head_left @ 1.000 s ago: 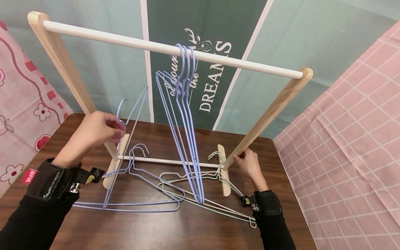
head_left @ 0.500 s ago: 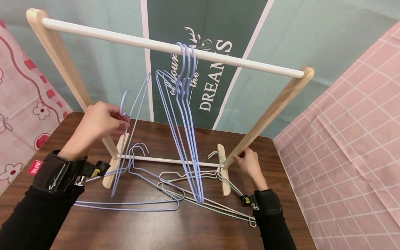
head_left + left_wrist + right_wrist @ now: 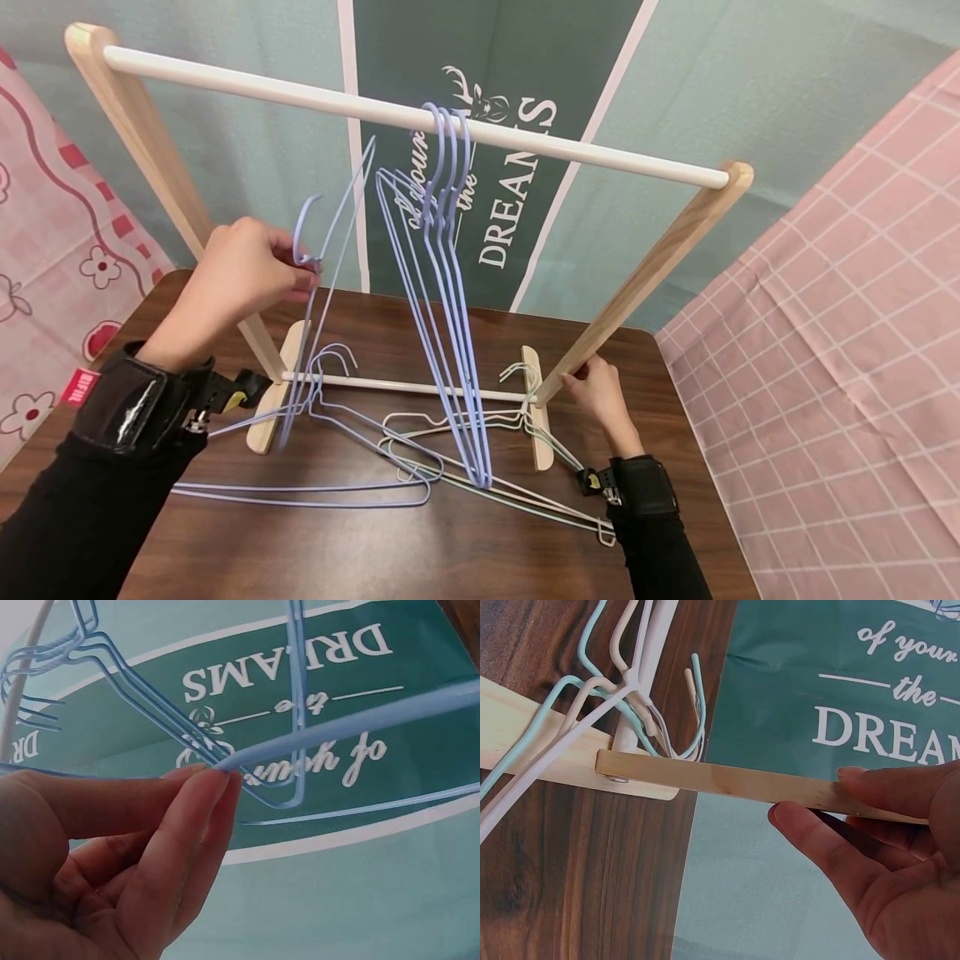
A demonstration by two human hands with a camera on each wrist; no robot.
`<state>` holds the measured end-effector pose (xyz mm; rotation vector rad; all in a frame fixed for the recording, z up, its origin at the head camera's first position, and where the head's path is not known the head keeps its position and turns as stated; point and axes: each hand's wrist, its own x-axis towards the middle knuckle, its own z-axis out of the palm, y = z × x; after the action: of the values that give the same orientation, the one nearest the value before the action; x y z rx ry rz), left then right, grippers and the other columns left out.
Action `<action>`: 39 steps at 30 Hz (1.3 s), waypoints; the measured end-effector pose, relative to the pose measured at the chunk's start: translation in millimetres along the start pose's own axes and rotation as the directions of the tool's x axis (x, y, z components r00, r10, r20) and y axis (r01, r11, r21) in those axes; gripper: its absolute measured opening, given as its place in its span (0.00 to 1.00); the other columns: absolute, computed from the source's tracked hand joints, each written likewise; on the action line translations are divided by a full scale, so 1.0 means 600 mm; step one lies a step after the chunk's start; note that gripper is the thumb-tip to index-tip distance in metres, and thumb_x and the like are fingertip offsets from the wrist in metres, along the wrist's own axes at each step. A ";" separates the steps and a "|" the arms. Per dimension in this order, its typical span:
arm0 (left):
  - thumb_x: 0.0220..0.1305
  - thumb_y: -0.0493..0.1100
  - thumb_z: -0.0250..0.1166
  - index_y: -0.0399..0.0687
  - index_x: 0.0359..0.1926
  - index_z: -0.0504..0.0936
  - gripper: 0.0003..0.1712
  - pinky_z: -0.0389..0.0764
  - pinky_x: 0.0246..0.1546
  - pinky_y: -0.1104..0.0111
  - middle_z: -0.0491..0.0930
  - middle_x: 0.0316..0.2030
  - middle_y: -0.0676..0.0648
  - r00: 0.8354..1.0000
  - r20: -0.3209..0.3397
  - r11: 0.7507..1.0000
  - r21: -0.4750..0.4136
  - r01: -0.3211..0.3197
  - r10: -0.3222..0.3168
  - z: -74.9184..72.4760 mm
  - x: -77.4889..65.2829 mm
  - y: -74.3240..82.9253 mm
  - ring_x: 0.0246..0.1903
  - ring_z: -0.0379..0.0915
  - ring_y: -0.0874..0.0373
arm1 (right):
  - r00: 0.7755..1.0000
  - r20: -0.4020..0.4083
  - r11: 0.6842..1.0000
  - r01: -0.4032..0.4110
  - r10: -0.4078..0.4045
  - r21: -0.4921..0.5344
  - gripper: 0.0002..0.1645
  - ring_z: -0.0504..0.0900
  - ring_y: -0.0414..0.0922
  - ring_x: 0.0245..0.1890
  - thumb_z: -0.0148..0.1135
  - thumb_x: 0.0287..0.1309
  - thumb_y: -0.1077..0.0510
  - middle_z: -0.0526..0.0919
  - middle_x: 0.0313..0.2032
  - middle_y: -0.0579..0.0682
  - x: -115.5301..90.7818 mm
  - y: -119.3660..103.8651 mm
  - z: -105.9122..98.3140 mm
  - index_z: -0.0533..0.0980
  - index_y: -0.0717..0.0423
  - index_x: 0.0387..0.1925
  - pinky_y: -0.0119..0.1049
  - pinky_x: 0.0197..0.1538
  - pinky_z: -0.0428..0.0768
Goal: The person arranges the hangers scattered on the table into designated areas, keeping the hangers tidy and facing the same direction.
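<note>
My left hand (image 3: 251,265) pinches a blue wire hanger (image 3: 352,187) just below its hook, left of the rack's middle and lower than the top rail. In the left wrist view thumb and fingertips meet on the hanger's wire (image 3: 300,740). Several blue hangers (image 3: 450,275) hang together from the white top rail (image 3: 300,92). My right hand (image 3: 596,392) grips the rack's right wooden post (image 3: 637,287) near its base; the right wrist view shows that post (image 3: 727,778) between thumb and fingers.
Blue hangers (image 3: 360,417) lie on the brown table (image 3: 375,554) at left, across the rack's lower bar (image 3: 405,385). White and mint hangers (image 3: 487,492) lie at right by the wooden foot (image 3: 542,450). Curtains stand behind and on both sides.
My left hand has risen and moved slightly right with the blue hanger, lifting it off the table's hangers toward the rail. The right hand stays on the post.
</note>
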<state>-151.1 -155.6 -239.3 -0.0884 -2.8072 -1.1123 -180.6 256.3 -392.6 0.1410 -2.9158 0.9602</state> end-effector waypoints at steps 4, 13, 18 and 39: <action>0.50 0.38 0.68 0.38 0.28 0.84 0.06 0.74 0.23 0.74 0.83 0.23 0.45 0.999 -0.025 0.999 0.025 -0.025 0.026 -0.003 0.003 0.015 0.20 0.78 0.62 | 1.000 0.003 1.000 -0.003 0.003 -0.006 0.15 0.80 0.55 0.26 0.61 0.53 0.67 0.79 0.31 0.67 0.001 0.001 0.001 0.72 0.73 0.41 0.40 0.25 0.75; 0.48 0.38 0.68 0.42 0.23 0.83 0.04 0.68 0.26 0.69 0.82 0.20 0.48 0.994 -0.082 0.996 0.038 -0.076 0.079 -0.007 0.003 0.043 0.24 0.75 0.58 | 1.000 0.009 1.000 0.005 -0.005 -0.009 0.15 0.79 0.55 0.26 0.61 0.53 0.67 0.78 0.31 0.67 -0.001 -0.001 -0.001 0.72 0.74 0.42 0.40 0.25 0.74; 0.49 0.40 0.68 0.43 0.22 0.83 0.05 0.63 0.28 0.62 0.82 0.21 0.49 0.990 -0.100 0.994 0.056 -0.091 0.096 -0.010 0.002 0.061 0.27 0.75 0.52 | 1.000 0.000 1.000 0.002 -0.002 -0.019 0.15 0.79 0.55 0.27 0.61 0.53 0.67 0.78 0.30 0.67 0.000 0.003 0.001 0.72 0.74 0.41 0.40 0.25 0.75; 0.50 0.37 0.64 0.43 0.26 0.84 0.03 0.63 0.36 0.65 0.82 0.21 0.50 0.982 -0.084 0.985 0.051 -0.167 0.171 -0.020 0.014 0.138 0.24 0.78 0.59 | 1.000 -0.022 0.999 0.017 -0.018 -0.035 0.14 0.79 0.55 0.27 0.62 0.52 0.67 0.78 0.29 0.65 0.000 0.002 0.002 0.72 0.73 0.40 0.41 0.25 0.75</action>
<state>-150.0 -103.6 -173.2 -0.2618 -2.6870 -0.9907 -180.7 256.4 -394.4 0.1524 -2.9046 0.9025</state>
